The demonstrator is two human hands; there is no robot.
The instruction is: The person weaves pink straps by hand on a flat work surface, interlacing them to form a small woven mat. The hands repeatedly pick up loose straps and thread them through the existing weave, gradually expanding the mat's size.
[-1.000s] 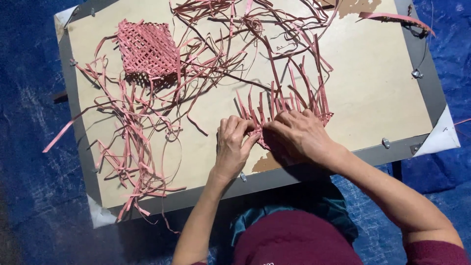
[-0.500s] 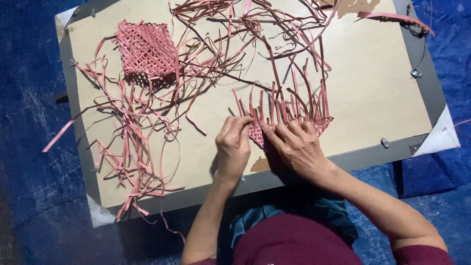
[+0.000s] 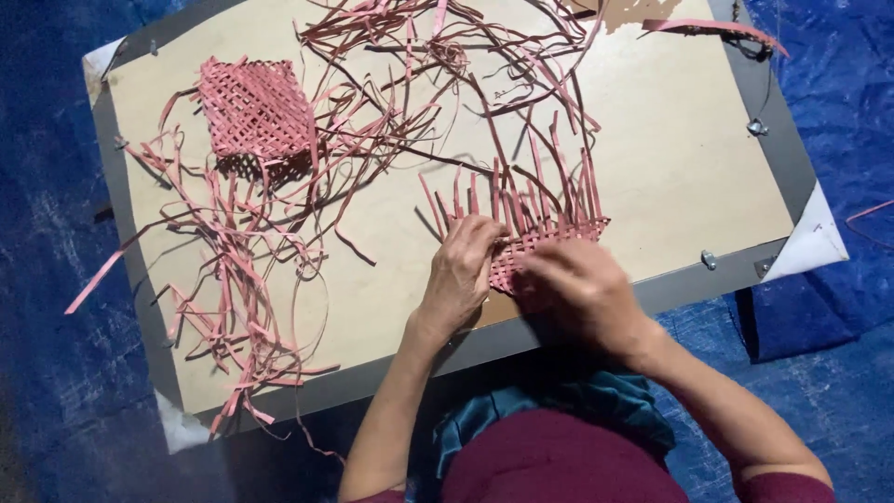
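Observation:
A partly woven pink strip mat (image 3: 549, 240) lies near the front edge of a pale wooden board (image 3: 670, 158), with loose strip ends standing up from its far side. My left hand (image 3: 461, 275) pinches the mat's left edge between its fingertips. Over the lower right part of the mat, my right hand (image 3: 582, 291) presses down and grips the weave. A finished square pink woven mat (image 3: 253, 110) rests at the board's far left.
Tangled loose pink strips (image 3: 233, 270) spread over the left and top of the board. The board has a grey frame (image 3: 773, 112) with metal clips. Blue tarp (image 3: 56, 373) surrounds it. A white corner piece (image 3: 815, 237) sticks out at the right.
Both hands shifted slightly on the mat; the right hand slid lower and the left fingers moved onto the mat's left edge.

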